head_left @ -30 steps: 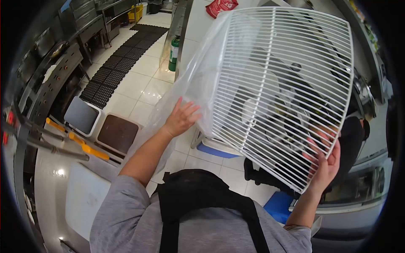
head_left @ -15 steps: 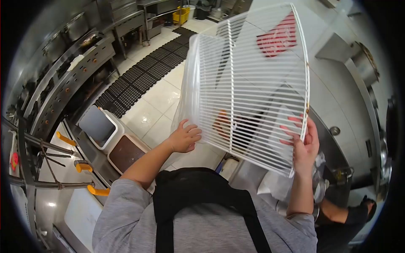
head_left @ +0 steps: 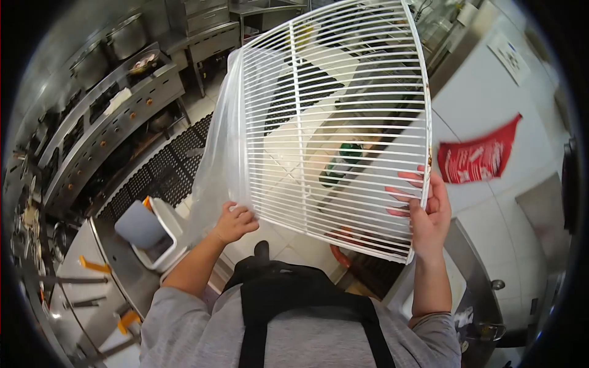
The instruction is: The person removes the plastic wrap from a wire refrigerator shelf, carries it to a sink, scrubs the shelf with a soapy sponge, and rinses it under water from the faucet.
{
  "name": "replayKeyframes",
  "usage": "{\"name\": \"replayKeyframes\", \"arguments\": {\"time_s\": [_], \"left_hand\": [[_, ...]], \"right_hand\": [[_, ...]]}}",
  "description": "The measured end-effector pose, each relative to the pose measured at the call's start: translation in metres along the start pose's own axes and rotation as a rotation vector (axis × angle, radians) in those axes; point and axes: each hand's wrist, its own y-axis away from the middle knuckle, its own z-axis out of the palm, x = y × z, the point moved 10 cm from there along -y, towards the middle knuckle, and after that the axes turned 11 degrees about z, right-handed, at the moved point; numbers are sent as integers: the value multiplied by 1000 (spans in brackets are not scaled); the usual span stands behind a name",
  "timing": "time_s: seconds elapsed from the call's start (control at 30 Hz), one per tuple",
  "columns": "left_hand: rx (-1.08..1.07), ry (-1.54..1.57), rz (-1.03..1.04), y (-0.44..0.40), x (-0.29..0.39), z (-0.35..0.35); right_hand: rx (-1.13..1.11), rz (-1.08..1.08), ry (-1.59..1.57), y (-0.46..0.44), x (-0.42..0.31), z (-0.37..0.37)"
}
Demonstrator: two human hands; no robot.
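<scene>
A white wire rack is held up in front of me, tilted, with a few rust spots on its right edge. Clear plastic covers its left end and hangs loosely down from it. My right hand grips the rack's right edge near the lower corner, some fingers showing through the wires. At the lower left corner, my left hand has its fingers curled against the plastic; whether it also clasps the wire underneath cannot be made out.
A stove lines the left side, with black floor matting before it. Near my left elbow are a white bin with a grey lid and yellow-handled tools. A metal counter stands right; a red printed sheet is beyond.
My view has turned, and the rack with both hands has shifted left in it. The left fingers, spread earlier, are now curled. The red sheet now shows outside the rack; the co-worker is out of view.
</scene>
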Motion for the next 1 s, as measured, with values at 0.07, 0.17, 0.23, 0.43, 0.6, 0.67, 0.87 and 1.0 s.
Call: {"name": "replayKeyframes", "arguments": {"time_s": [0.07,0.17,0.23,0.43,0.6,0.67,0.87,1.0], "left_hand": [[0,10,5,10,-33,12],[28,10,-41,9,-109,38],[-8,50,-99,4,-158,58],[-82,307,-322,-17,-320,160],[-181,560,-405,-81,-422,208],[-1,441,-627,-90,-505,206],[895,656,-1619,-7,-727,269],[1144,908,-1757,13,-783,330]], "right_hand": [[4,34,25,-48,5,7],[11,128,-33,-125,13,25],[6,108,-46,-164,31,35],[22,-53,-35,-293,49,70],[-104,-133,-16,-419,58,96],[-198,-154,-71,-464,49,116],[-522,-252,321,-595,52,171],[-624,-139,268,-675,79,202]]}}
